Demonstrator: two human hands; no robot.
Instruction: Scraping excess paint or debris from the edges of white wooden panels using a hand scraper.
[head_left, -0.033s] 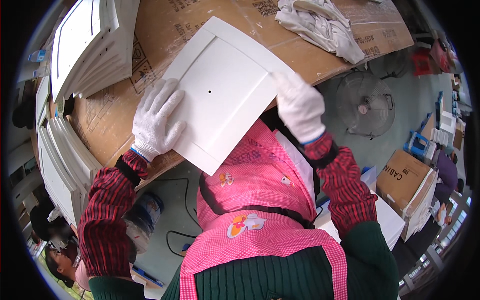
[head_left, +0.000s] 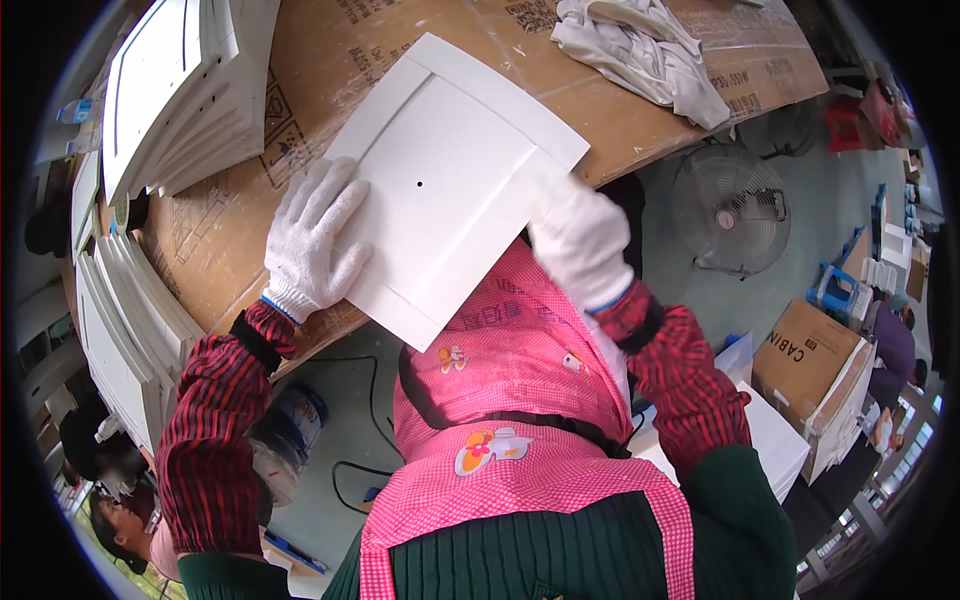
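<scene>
A white panel (head_left: 450, 170) with a raised frame border and a small dark hole lies tilted on the cardboard-covered table, its near corner jutting over the edge toward my apron. My left hand (head_left: 315, 235), in a white knit glove, rests flat along the panel's left edge with its fingers apart. My right hand (head_left: 580, 235), gloved the same way, is curled closed at the panel's right edge. Its fingertips are blurred, and whatever they may hold is hidden.
Stacked white panels (head_left: 190, 90) stand at the far left, with more panels (head_left: 125, 310) below them. A crumpled white cloth (head_left: 645, 55) lies on the cardboard (head_left: 480, 30). On the right are a floor fan (head_left: 730, 215) and a carton (head_left: 810, 355). Another person (head_left: 125, 520) is at lower left.
My right hand has slid toward me and to the left along the panel's right edge, uncovering its right corner. My left hand and the panel have stayed put.
</scene>
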